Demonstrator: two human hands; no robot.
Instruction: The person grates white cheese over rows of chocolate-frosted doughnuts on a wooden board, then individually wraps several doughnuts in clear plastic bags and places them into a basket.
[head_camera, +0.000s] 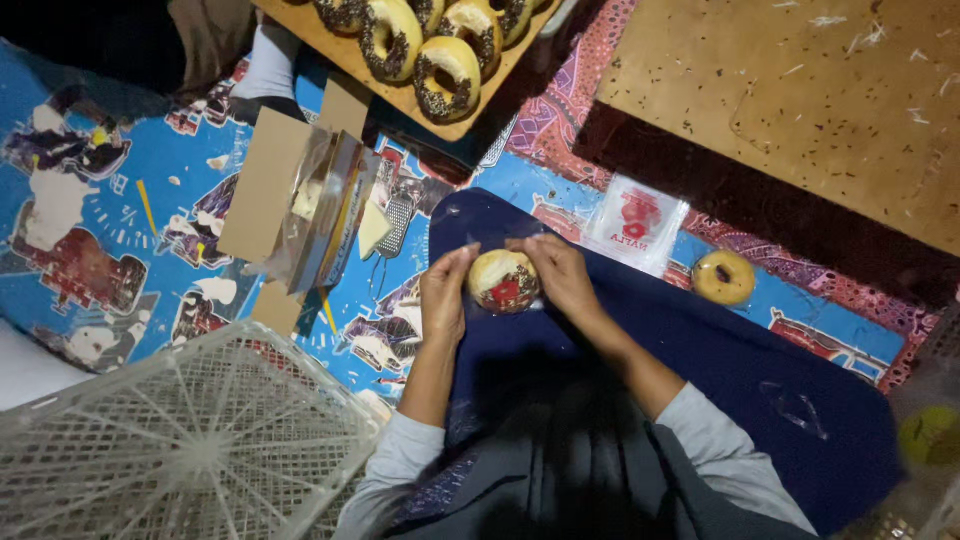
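- Two hands are brought together over a dark blue cloth (700, 350) on the lap: the left hand (443, 295) and the right hand (562, 275) are both closed on a doughnut in a clear bag (503, 281), each gripping one side.
- One doughnut, judged by this, is being bagged at this moment; the bag's mouth appears not yet sealed, though that cannot be told for sure.
- A red mark is seen on the held bag, across the lower part of the doughnut.
- An empty clear bag with a red print (637, 224) is laid flat just beyond the right hand, square and pale.
- A plain doughnut (724, 277) is left unbagged on the patterned mat (120, 220), near the empty bag.
- Several sprinkled doughnuts (447, 72) are lined up on a wooden board (330, 45) at the top, none wrapped, so most of the work seems left.
- A stack of clear bags in an open cardboard box (265, 180) stands to the left of the hands.
- A white plastic crate (190, 440) sits at lower left, beside the left arm.
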